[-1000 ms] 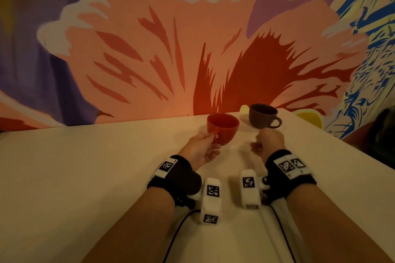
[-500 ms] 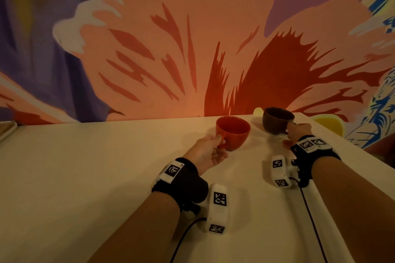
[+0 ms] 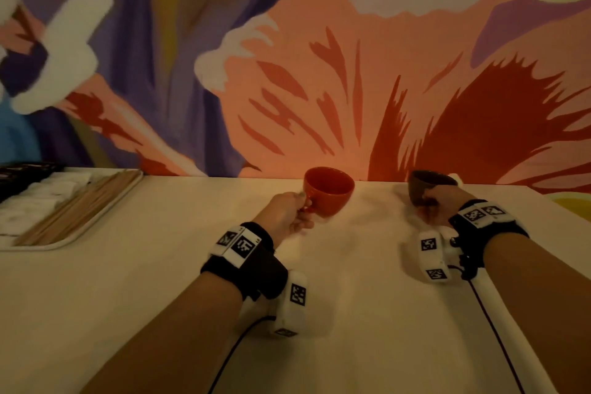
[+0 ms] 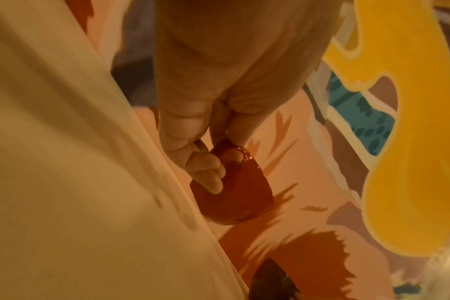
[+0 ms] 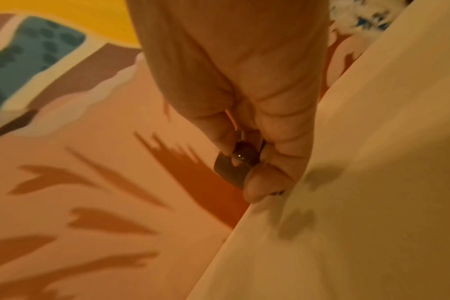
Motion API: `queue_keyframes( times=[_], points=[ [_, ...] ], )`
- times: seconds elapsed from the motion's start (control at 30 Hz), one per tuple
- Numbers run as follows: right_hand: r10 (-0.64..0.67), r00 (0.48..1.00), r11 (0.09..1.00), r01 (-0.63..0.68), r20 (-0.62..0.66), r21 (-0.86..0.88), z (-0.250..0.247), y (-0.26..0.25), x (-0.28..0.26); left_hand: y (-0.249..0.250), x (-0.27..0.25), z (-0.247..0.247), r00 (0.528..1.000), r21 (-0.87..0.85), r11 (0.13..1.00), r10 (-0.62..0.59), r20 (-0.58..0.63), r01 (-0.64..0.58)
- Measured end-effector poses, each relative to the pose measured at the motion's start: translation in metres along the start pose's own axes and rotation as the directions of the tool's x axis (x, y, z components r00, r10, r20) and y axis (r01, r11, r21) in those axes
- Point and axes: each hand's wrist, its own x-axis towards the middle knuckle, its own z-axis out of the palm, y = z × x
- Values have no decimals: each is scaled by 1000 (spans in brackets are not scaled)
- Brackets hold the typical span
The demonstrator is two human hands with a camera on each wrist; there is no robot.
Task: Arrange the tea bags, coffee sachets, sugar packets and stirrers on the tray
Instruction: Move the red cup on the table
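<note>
The left hand's fingers (image 4: 206, 174) pinch the handle of the orange cup (image 3: 329, 190); the right hand's fingers (image 5: 267, 182) curl round the handle of the brown cup (image 3: 430, 184). Both cups sit near the surface's far edge, against the painted wall.

The tray (image 3: 96, 221) lies at the far left corner, well apart from both hands, with wooden stirrers (image 3: 76, 208) along its right side, white packets (image 3: 35, 198) beside them and dark sachets (image 3: 22, 171) at the back.

A thin handle pinch could let a cup tip or swing. The right cup stands near the surface's right edge (image 3: 543, 211), and trailing wrist cables may snag. Between cups and tray the surface (image 3: 160, 281) offers open room.
</note>
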Motion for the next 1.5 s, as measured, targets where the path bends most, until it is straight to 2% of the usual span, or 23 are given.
queue_keyframes(
  times=[0.2,0.37,0.53,0.67,0.77,0.83,0.97,1.07,1.17,1.3,1.5],
  points=[
    [-10,965,996,32,262,-81,125,8,-48,5,-35,-109,977,-1,999,35,-210,-37],
    [4,891,988,66,453,-137,237,26,-103,-3,-66,-190,927,-9,1000,10,-376,-14],
    [20,825,972,117,565,-204,326,48,-143,-4,-82,-247,889,-74,997,-33,-456,0],
    [20,793,970,133,609,-205,375,53,-160,-7,-88,-271,889,-130,992,-62,-454,3],
    [8,766,956,184,643,-230,400,52,-168,-10,-88,-279,902,-135,991,-80,-424,24],
    [26,757,904,261,653,-338,410,50,-173,-11,-86,-283,910,-137,990,-81,-406,27],
    [-7,787,789,383,616,-480,422,39,-173,-13,-83,-289,917,-100,993,-94,-387,60],
    [-20,793,742,420,609,-523,429,34,-167,-13,-83,-291,912,-81,995,-92,-399,65],
    [-23,798,747,414,602,-520,429,32,-168,-12,-83,-292,917,-84,995,-86,-390,57],
    [-3,806,803,355,592,-479,433,29,-171,-13,-83,-291,921,-69,996,-75,-382,53],
    [-83,816,808,392,572,-440,447,31,-168,-15,-83,-296,917,-104,994,-74,-392,36]
  ],
)
